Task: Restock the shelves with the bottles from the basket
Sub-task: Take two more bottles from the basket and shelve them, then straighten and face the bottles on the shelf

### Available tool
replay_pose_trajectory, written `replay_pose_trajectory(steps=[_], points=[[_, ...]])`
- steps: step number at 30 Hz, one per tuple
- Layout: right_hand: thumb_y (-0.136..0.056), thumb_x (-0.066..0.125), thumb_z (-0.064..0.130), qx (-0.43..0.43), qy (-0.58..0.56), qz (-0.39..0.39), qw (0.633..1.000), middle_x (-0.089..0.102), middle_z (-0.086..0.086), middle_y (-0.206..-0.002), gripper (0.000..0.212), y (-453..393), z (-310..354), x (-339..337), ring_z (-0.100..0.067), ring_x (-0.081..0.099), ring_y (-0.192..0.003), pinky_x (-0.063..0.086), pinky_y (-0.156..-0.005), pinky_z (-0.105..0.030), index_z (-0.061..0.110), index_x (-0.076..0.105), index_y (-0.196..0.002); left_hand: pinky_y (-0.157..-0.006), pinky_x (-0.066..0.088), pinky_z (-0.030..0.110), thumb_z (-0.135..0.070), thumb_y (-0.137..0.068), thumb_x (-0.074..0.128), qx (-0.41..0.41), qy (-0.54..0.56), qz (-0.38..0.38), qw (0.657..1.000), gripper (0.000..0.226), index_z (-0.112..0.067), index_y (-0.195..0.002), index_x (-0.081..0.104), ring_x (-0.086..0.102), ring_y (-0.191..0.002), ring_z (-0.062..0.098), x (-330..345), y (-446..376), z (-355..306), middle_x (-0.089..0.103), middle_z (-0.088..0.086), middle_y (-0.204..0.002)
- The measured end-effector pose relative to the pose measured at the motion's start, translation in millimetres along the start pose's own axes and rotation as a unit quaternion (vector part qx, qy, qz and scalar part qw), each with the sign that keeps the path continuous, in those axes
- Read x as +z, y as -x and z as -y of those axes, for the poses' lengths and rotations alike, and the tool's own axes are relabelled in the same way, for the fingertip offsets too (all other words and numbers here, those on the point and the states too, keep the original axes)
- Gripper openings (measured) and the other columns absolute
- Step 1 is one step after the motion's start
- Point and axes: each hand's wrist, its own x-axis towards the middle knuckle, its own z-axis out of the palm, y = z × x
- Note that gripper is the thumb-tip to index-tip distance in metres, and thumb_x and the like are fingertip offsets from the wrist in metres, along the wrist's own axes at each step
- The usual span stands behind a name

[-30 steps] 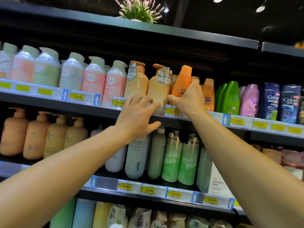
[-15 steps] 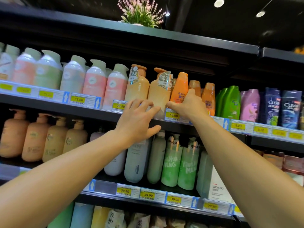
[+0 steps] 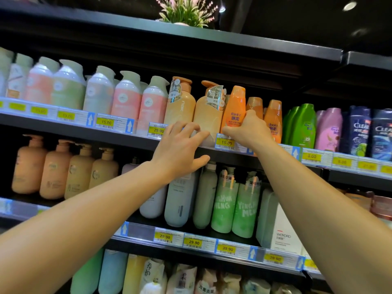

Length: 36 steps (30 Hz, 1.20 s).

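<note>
Only one view here, the head cam, tilted up at a black shop shelf (image 3: 63, 128) stocked with shampoo and body wash.

The one to watch is the orange Rejoice bottle (image 3: 234, 107). It stands upright at the front edge of that shelf, right above the yellow 15.00 price tag (image 3: 226, 142). The right hand (image 3: 249, 130) is wrapped round its lower part, thumb across the front under the label, fingers gone round the back where I can't see them. So that hand is closed on the bottle, bottle on the shelf.

Just left of the Rejoice bottle, touching or as good as, is a peach pump bottle (image 3: 209, 115) with a silvery neck tag, and another peach pump bottle (image 3: 180, 105) left of that one. The left hand (image 3: 180, 149) is spread flat, fingers apart, holding nothing; its fingertips are at the base of the nearer pump bottle, though whether they actually press on it I can't tell.

Right of the Rejoice bottle, behind the right hand, are two smaller orange bottles (image 3: 273, 117), then green bottles (image 3: 301, 124), a pink bottle (image 3: 329, 128) and dark blue Clear bottles (image 3: 360, 130) further along.

Below the Rejoice bottle, on the next shelf down, stand two green pump bottles (image 3: 235, 204). Well above it, a potted plant (image 3: 186, 11) sits on top of the unit.
</note>
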Motion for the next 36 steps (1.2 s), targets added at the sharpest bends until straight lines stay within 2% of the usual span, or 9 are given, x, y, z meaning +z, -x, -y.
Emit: replay_pose_trajectory(steps=[6, 10, 14, 16, 19, 22, 26, 32, 36], points=[[-0.080, 0.068, 0.056, -0.001, 0.010, -0.001, 1.000, 0.059, -0.005, -0.112, 0.067, 6.3, -0.9, -4.6, -0.030, 0.060, -0.101, 0.051, -0.089, -0.048, 0.014, 0.042, -0.126, -0.104, 0.035, 0.045, -0.050, -0.085, 0.062, 0.003, 0.001, 0.026, 1.000, 0.060, -0.020, -0.136, 0.054, 0.043, -0.124, 0.030, -6.7, -0.8, -2.1, 0.054, 0.005, -0.133], [-0.083, 0.065, 0.056, -0.024, 0.003, -0.035, 0.999, 0.063, -0.005, -0.109, 0.058, 25.5, -5.7, -12.4, -0.030, 0.060, -0.100, 0.050, -0.089, -0.046, 0.015, 0.047, -0.119, -0.108, 0.033, 0.044, -0.046, -0.087, 0.061, 0.006, 0.006, 0.047, 0.999, 0.061, -0.019, -0.140, 0.051, 0.044, -0.128, 0.030, -16.6, 5.3, -5.8, 0.053, 0.007, -0.139], [-0.080, 0.070, 0.047, -0.046, -0.002, -0.048, 0.998, 0.059, -0.007, -0.120, 0.056, 65.2, -12.2, -16.5, -0.032, 0.055, -0.112, 0.048, -0.092, -0.046, 0.016, 0.051, -0.122, -0.110, 0.031, 0.043, -0.041, -0.088, 0.063, 0.018, 0.023, 0.060, 0.998, 0.061, -0.014, -0.141, 0.051, 0.046, -0.128, 0.032, -31.3, 22.6, -11.3, 0.052, 0.009, -0.141], [-0.081, 0.070, 0.047, -0.051, 0.010, -0.042, 0.998, 0.056, -0.008, -0.128, 0.063, 93.5, -15.8, -15.2, -0.033, 0.051, -0.119, 0.046, -0.093, -0.042, 0.016, 0.048, -0.131, -0.111, 0.031, 0.043, -0.039, -0.088, 0.065, 0.019, 0.042, 0.068, 0.997, 0.062, -0.012, -0.142, 0.052, 0.047, -0.128, 0.033, -40.9, 37.3, -16.9, 0.053, 0.010, -0.142], [-0.081, 0.070, 0.048, -0.045, 0.044, -0.013, 0.998, 0.051, -0.010, -0.141, 0.079, 146.3, -22.4, -8.8, -0.033, 0.046, -0.129, 0.041, -0.104, -0.042, 0.013, 0.040, -0.146, -0.109, 0.035, 0.045, -0.033, -0.083, 0.072, 0.019, 0.081, 0.085, 0.993, 0.061, -0.008, -0.137, 0.057, 0.052, -0.125, 0.035, -54.5, 73.4, -32.2, 0.057, 0.015, -0.137], [-0.081, 0.070, 0.046, -0.043, 0.082, 0.035, 0.995, 0.050, -0.010, -0.143, 0.080, 212.5, -35.0, 1.4, -0.030, 0.045, -0.133, 0.038, -0.109, -0.039, 0.012, 0.040, -0.148, -0.101, 0.045, 0.047, -0.026, -0.076, 0.079, 0.019, 0.139, 0.103, 0.985, 0.061, -0.002, -0.129, 0.062, 0.059, -0.116, 0.038, -65.7, 130.3, -51.5, 0.063, 0.019, -0.127], [-0.082, 0.070, 0.048, -0.041, 0.145, 0.121, 0.981, 0.053, -0.010, -0.138, 0.078, 314.9, -57.9, 12.8, -0.028, 0.044, -0.130, 0.031, -0.109, -0.037, 0.011, 0.043, -0.144, -0.099, 0.049, 0.047, -0.027, -0.072, 0.082, 0.009, 0.174, 0.178, 0.968, 0.064, -0.002, -0.128, 0.063, 0.061, -0.113, 0.038, -79.6, 221.7, -84.7, 0.064, 0.019, -0.124], [-0.084, 0.067, 0.047, 0.013, 0.148, 0.242, 0.959, 0.049, -0.010, -0.139, 0.077, 458.7, -96.9, 11.3, -0.030, 0.041, -0.132, 0.032, -0.111, -0.039, 0.012, 0.040, -0.146, -0.114, 0.033, 0.042, -0.045, -0.088, 0.066, -0.026, 0.230, 0.316, 0.920, 0.070, -0.017, -0.149, 0.043, 0.041, -0.137, 0.029, -101.8, 341.7, -145.6, 0.045, 0.008, -0.150], [-0.083, 0.069, 0.046, 0.055, 0.148, 0.306, 0.939, 0.051, -0.011, -0.137, 0.077, 543.0, -134.9, 2.8, -0.030, 0.042, -0.131, 0.030, -0.113, -0.037, 0.010, 0.042, -0.146, -0.110, 0.037, 0.045, -0.037, -0.084, 0.073, -0.012, 0.268, 0.362, 0.893, 0.066, -0.013, -0.142, 0.052, 0.048, -0.131, 0.033, -112.8, 408.4, -191.8, 0.052, 0.012, -0.144]])
